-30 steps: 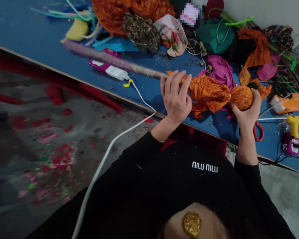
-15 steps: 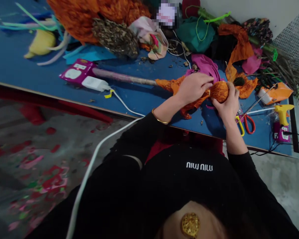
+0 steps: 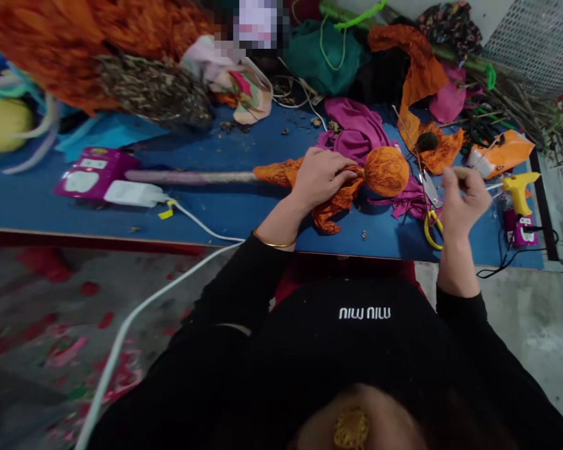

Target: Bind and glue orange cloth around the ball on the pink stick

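Note:
An orange patterned cloth [image 3: 276,172] wraps the end of a long pale stick [image 3: 216,177] lying along the table. At its right end the cloth forms a round ball [image 3: 386,171] with a narrow neck. My left hand [image 3: 321,178] is closed over the gathered cloth just left of that neck. Apart from the ball, my right hand [image 3: 465,197] is raised above the table's right part with curled fingers. Whatever they pinch, if anything, I cannot make out. Scissors with a yellow handle [image 3: 432,230] lie beside it, partly hidden by the hand.
A purple power strip [image 3: 94,174] with a white cord stands at left. A yellow glue gun [image 3: 520,190] and an orange packet [image 3: 504,153] lie at right. Magenta cloth [image 3: 356,128], a teal bundle [image 3: 326,53] and a clump of dry brown material [image 3: 154,90] line the back.
My right hand has let go of the ball and moved right, uncovering it. My left hand stays on the cloth. The view has shifted, so the table's things appear farther left.

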Demonstrator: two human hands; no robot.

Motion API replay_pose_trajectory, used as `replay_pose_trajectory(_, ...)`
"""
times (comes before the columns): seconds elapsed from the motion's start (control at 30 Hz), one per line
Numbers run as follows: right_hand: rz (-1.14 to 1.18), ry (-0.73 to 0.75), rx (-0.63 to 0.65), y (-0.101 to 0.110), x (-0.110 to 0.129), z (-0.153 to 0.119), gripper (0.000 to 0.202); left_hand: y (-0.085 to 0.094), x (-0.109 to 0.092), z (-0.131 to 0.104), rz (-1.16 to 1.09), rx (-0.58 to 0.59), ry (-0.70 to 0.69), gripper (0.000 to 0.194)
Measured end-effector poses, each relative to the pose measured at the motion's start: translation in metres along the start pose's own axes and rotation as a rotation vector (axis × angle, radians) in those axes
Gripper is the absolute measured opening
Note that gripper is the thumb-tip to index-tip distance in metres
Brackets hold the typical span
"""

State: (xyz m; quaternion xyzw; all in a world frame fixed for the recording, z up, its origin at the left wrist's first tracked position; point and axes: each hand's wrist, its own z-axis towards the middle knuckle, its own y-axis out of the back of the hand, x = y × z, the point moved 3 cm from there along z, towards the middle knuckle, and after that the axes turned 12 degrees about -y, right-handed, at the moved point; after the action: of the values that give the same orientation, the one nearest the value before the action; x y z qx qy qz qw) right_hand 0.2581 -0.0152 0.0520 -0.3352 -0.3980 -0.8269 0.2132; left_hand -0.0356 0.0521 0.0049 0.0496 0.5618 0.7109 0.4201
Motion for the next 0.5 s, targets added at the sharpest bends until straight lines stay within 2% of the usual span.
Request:
replay_pose_trajectory(0.07,-0.045,-0.013,-0.065,0.014,-0.012,0.016,0.041,0.001,0.001,0.000,0.004,-0.010,-0.007,0.035)
replay_pose_trajectory(0.13,-0.146,0.058,0.066,0.007,-0.018,0.035,0.032,0.001,0.003,0.001,0.000,-0.002,-0.022,0.035)
replay_pose_trajectory(0.27,-0.379,0.284,0.393,-0.049,-0.016,0.067,0.027,0.002,0.004,0.002,-0.012,0.009,-0.048,0.036)
replay_pose_trajectory(0.37,-0.533,0.451,0.546,-0.090,-0.013,0.082,0.028,0.004,0.004,0.000,-0.020,-0.008,-0.065,0.037)
replay_pose_trajectory(0.43,-0.587,0.495,0.617,-0.100,-0.015,0.088,0.028,0.005,0.006,-0.003,-0.020,-0.023,-0.072,0.038)
replay_pose_trajectory(0.5,-0.550,0.484,0.656,-0.095,-0.021,0.092,0.026,0.006,0.008,-0.007,-0.017,-0.054,-0.067,0.039)
